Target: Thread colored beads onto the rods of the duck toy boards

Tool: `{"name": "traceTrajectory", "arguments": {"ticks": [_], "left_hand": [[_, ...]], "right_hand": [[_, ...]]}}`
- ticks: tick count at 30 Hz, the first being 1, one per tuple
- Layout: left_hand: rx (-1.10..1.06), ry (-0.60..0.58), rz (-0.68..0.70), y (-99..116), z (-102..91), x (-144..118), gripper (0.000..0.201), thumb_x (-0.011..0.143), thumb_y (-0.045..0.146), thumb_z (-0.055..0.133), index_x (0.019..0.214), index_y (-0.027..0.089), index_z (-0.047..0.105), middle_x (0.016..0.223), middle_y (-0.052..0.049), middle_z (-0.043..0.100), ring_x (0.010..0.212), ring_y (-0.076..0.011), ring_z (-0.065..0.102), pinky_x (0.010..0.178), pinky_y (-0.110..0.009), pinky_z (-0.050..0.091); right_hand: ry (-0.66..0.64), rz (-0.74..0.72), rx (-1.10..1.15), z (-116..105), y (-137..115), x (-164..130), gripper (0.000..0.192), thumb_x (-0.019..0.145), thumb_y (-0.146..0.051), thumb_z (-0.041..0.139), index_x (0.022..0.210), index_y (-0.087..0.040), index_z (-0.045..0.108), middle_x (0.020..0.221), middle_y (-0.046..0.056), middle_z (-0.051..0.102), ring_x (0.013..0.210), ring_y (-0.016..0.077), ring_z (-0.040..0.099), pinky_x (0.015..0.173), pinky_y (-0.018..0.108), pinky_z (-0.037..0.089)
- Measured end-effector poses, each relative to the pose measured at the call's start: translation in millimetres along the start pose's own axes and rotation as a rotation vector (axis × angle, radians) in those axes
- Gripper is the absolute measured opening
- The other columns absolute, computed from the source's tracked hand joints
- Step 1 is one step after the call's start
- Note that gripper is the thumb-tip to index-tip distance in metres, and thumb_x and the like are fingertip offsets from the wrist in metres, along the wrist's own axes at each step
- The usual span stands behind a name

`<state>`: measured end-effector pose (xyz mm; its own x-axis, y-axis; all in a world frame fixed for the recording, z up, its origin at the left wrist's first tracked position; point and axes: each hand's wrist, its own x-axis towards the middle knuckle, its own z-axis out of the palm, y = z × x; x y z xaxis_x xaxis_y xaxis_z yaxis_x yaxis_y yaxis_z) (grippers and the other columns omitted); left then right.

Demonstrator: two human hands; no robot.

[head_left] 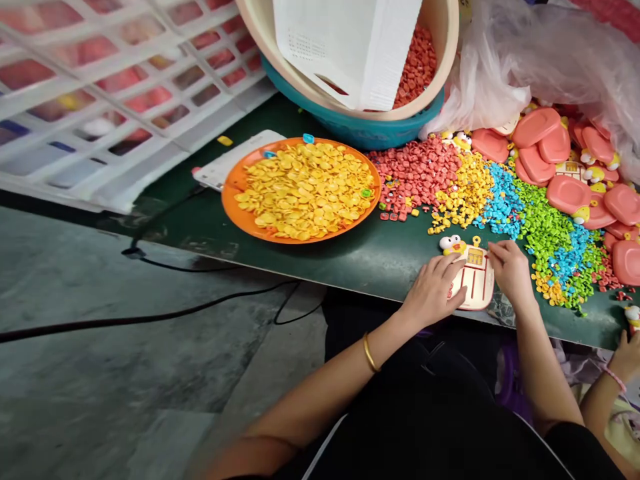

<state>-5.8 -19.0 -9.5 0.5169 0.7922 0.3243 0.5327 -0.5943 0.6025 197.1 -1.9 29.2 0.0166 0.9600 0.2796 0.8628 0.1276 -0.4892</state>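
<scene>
At the near edge of the green tabletop point(360, 257), both hands rest on a small cream toy point(474, 279) with a duck head at its top left corner. The left hand point(434, 288) lies flat on the toy's left side, fingers stretched out and pressing down, not closed round it. The right hand point(510, 268) sits at the toy's upper right corner with the fingertips pinched together against it; whether a small piece is in that grip cannot be told.

Just beyond the toy, loose heaps of small pieces run along the tabletop: red pieces point(417, 170), yellow pieces point(467, 193), blue pieces point(503, 203) and green pieces point(545, 223). Red covers point(550, 143) are stacked towards the right edge, under a clear bag point(540, 60). To the left, an orange plate point(235, 207) holds yellow discs point(305, 190). Behind it, at the far edge, a basin point(365, 130) holds more red pieces and a white sheet point(350, 47). Another person's hand point(627, 353) shows at the right edge.
</scene>
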Motion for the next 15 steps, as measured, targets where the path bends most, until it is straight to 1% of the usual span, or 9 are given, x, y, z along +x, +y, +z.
{"name": "traceTrajectory", "arguments": {"ticks": [2,4,7,10,13,15], "left_hand": [[0.027,-0.025,0.022,-0.6,0.7,0.7,0.051,0.092,0.03,0.056,0.142,0.024,0.051,0.147,-0.009,0.051,0.121,-0.0309,0.049,0.099,-0.048,0.046],[0.042,-0.021,0.032,-0.9,2.4,1.1,0.047,0.092,0.03,0.055,0.139,0.023,0.055,0.143,-0.008,0.055,0.119,-0.0312,0.049,0.097,-0.048,0.047],[0.022,0.08,-0.001,-0.1,5.7,0.6,0.042,0.092,0.029,0.055,0.133,0.017,0.058,0.131,-0.011,0.062,0.117,-0.0303,0.05,0.101,-0.047,0.047],[0.016,0.173,-0.038,1.6,7.5,0.1,0.037,0.09,0.028,0.056,0.124,0.013,0.06,0.121,-0.014,0.063,0.114,-0.03,0.051,0.102,-0.048,0.047],[-0.004,0.176,-0.034,2.3,6.9,0.1,0.027,0.089,0.028,0.057,0.112,0.014,0.06,0.113,-0.015,0.061,0.112,-0.0299,0.051,0.1,-0.049,0.048],[-0.025,0.164,-0.022,2.0,6.1,-0.2,0.021,0.09,0.029,0.056,0.107,0.016,0.06,0.11,-0.014,0.061,0.11,-0.0291,0.053,0.099,-0.048,0.049]], "right_hand": [[0.023,0.032,0.072,-1.8,13.3,-15.4,0.027,0.094,-0.026,0.051,0.105,-0.023,0.076,0.094,0.006,0.061,0.086,0.0196,0.06,0.079,0.034,0.051],[0.017,0.046,0.112,3.8,16.3,-19.6,0.028,0.095,-0.027,0.05,0.105,-0.024,0.076,0.093,0.006,0.059,0.087,0.019,0.059,0.08,0.033,0.052],[0.004,0.04,0.095,12.6,13.0,-19.3,0.03,0.097,-0.026,0.048,0.104,-0.023,0.077,0.093,0.007,0.058,0.089,0.02,0.057,0.081,0.034,0.051],[0.007,0.006,0.043,15.1,10.5,-30.0,0.033,0.097,-0.023,0.045,0.111,-0.023,0.075,0.097,0.009,0.058,0.094,0.022,0.056,0.084,0.037,0.052],[-0.002,-0.036,0.046,14.1,8.3,-50.5,0.035,0.096,-0.02,0.044,0.114,-0.025,0.073,0.098,0.01,0.06,0.095,0.0225,0.058,0.084,0.037,0.053],[-0.016,-0.079,0.078,13.8,3.9,-59.0,0.035,0.096,-0.019,0.044,0.114,-0.025,0.073,0.099,0.01,0.061,0.096,0.0226,0.059,0.085,0.037,0.054]]}}
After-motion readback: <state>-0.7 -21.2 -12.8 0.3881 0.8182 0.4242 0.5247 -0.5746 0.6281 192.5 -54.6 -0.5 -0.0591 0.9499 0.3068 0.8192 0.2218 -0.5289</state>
